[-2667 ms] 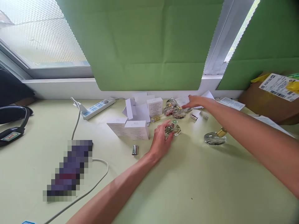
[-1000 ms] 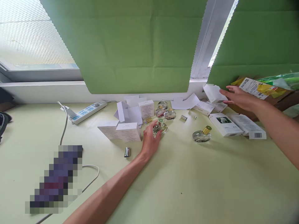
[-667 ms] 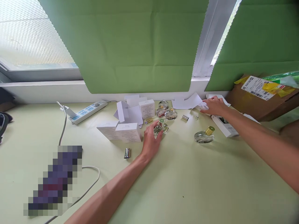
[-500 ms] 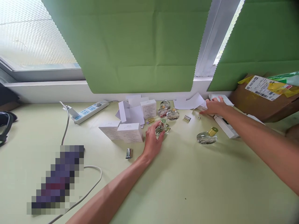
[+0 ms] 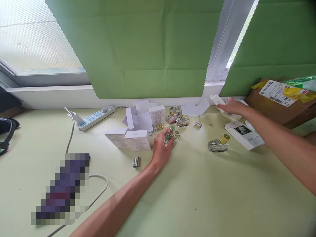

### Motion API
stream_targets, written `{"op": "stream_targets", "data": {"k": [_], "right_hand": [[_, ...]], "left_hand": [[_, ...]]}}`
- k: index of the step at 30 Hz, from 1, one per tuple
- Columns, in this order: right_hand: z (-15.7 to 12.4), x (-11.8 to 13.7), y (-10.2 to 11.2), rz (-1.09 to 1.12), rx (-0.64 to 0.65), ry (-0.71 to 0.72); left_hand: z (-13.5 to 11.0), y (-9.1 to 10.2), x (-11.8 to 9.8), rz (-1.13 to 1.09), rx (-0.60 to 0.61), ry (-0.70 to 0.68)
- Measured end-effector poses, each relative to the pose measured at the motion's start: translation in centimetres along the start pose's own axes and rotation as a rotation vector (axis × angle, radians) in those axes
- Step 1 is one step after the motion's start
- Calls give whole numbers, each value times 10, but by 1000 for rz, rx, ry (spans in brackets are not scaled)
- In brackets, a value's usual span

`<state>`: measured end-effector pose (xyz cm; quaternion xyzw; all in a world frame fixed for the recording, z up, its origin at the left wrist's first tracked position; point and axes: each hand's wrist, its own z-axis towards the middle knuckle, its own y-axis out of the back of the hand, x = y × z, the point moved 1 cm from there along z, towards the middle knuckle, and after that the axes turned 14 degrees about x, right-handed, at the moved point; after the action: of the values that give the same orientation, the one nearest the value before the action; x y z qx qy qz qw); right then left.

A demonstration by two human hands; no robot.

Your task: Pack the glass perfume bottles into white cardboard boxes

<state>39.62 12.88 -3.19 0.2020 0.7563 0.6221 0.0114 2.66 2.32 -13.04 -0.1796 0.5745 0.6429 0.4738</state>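
Observation:
My left hand (image 5: 163, 144) is closed around a glass perfume bottle (image 5: 175, 135) with a silver cap, standing on the table. At the back right, my right hand (image 5: 230, 107) grips a slim white box (image 5: 217, 100), its fingers partly hidden. Nearer me lies a white box with a dark flower picture (image 5: 244, 130), below my right forearm. A perfume bottle with a gold cap (image 5: 219, 144) lies to its left. Three glass bottles without caps (image 5: 182, 121) stand behind my left hand.
White cartons (image 5: 137, 140) and folded white card (image 5: 143, 121) stand left of my left hand. Loose silver caps (image 5: 136, 162) and a gold cap (image 5: 160, 126) lie about. A power strip (image 5: 95, 117), a cable, a blurred dark object (image 5: 61, 189) and a cardboard box (image 5: 278, 105) flank them.
My right hand has moved back and right, lifting and tilting the slim white box. The flower-picture box now shows its face and lies farther right. My left hand stays on its bottle.

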Motion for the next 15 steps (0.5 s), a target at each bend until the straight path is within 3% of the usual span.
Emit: {"op": "stream_targets", "data": {"k": [4, 6, 7, 9, 12, 15], "right_hand": [[-60, -13, 24, 371, 164, 152], [-95, -18, 24, 555, 211, 281], [-111, -20, 21, 805, 269, 360], [-134, -23, 13, 1106, 354, 361], [-144, -28, 6, 1270, 415, 283], [-129, -37, 12, 1252, 369, 220]], "left_hand": [[0, 0, 1, -1, -1, 5], [1, 0, 1, -9, 0, 7], [1, 0, 1, -12, -1, 7], [1, 0, 2, -14, -2, 9], [2, 0, 2, -18, -5, 9], [2, 0, 1, -28, -8, 1]]}}
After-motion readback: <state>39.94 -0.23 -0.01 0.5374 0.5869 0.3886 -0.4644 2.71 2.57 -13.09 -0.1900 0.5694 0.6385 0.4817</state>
